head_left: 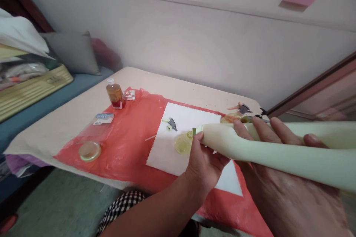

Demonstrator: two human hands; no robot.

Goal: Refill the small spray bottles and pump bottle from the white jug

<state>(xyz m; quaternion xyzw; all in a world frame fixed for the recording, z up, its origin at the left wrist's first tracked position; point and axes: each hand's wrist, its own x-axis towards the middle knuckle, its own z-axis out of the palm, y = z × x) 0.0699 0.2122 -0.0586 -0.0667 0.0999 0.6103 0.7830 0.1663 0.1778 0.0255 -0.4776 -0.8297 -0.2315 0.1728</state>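
We grip a long, pale green, smooth, seemingly light plastic bottle (267, 148), right hand (280, 177) wrapped round its body, left hand (203, 163) pinching its neck toward nine o'clock over a white cloth (180, 133).

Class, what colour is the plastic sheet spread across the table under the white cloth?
Red plastic sheet, clearest in the head view.

Both hands (204, 163) (278, 177) hold pale green bottle (278, 152) over red sheet (125, 144).
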